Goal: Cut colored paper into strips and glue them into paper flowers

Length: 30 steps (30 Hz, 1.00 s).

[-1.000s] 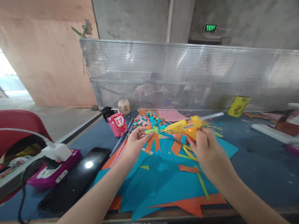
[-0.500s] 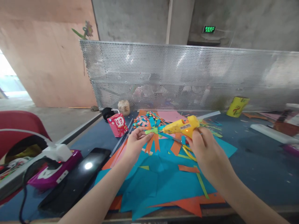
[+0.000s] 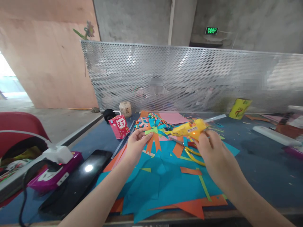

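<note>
Between thumb and fingers, my left hand [image 3: 138,142] pinches a paper flower [image 3: 155,130] of green, blue and orange strips, with orange tails hanging below. My right hand [image 3: 214,148] is wrapped round the handle of a yellow hot glue gun [image 3: 189,128], its orange light lit. The gun's nozzle points left and is a short way right of the flower. A glue stick [image 3: 215,118] sticks out of its back. Scissors [image 3: 193,154] with yellow handles lie beneath the gun on blue paper sheets [image 3: 151,183].
A pink drink carton [image 3: 119,126], a black phone [image 3: 75,183] and a purple power strip [image 3: 56,173] stand at the left. Paper strips [image 3: 153,119] are heaped behind the flower. A yellow can [image 3: 240,108] is at back right, before a perforated metal screen [image 3: 189,78].
My right hand has drawn the glue gun a little to the right, away from the flower. My left hand and the flower have shifted slightly left.
</note>
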Available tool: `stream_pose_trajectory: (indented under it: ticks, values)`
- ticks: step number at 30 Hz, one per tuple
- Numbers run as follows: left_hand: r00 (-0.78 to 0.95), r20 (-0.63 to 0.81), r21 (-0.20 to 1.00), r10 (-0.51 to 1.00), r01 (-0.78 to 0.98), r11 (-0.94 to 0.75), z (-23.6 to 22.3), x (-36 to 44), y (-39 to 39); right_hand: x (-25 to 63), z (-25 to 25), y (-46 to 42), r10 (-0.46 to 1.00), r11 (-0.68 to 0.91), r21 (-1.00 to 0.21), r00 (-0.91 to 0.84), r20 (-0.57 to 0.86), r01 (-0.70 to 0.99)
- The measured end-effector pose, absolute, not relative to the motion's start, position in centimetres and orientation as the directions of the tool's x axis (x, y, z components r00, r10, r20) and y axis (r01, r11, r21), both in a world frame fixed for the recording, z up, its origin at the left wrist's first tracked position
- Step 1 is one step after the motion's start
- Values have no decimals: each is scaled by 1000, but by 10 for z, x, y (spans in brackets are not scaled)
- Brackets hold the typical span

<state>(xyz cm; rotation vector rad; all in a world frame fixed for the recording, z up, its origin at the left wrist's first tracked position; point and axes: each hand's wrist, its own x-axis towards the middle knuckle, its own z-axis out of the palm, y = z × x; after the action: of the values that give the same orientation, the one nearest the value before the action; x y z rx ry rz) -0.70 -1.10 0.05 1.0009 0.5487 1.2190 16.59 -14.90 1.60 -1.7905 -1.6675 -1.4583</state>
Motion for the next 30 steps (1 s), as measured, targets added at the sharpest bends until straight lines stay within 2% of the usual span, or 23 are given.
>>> stream_pose_trajectory:
  ticks: [6,10,12,15,17,18,20,22,24,27,30]
  values:
    - [397,50,813,917,-549,194,-1,-8,-10,218,-3,-140,671,-464,372,45,740,804]
    - [557,51,798,829,-521,301,-1,-10,-12,260,-19,-133,661,-655,177,443,606,735]
    - [615,59,781,786,-518,347,-1,-11,-13,267,-22,-132,619,-731,123,577,533,671]
    - [691,77,757,719,-509,409,-2,-13,-14,259,-17,-133,623,-735,160,563,542,659]
    - [752,89,750,653,-482,453,-3,-15,-15,243,-7,-130,702,-603,151,431,568,783]
    - [778,86,747,623,-464,476,-4,-15,-15,234,0,-128,757,-462,97,336,560,882]
    - [810,80,739,581,-440,511,-5,-16,-17,212,13,-122,826,-55,-103,103,555,993]
    - [837,91,741,540,-419,525,-6,-17,-18,188,25,-116,828,270,-308,-56,558,912]
    - [866,102,761,489,-385,523,-7,-18,-19,168,35,-111,785,463,-416,-144,602,782]
    - [898,74,786,434,-320,529,-8,-19,-20,148,45,-106,709,634,-462,-228,667,621]
    - [891,45,771,453,-319,552,-7,-18,-23,144,46,-101,695,695,-538,-254,673,478]
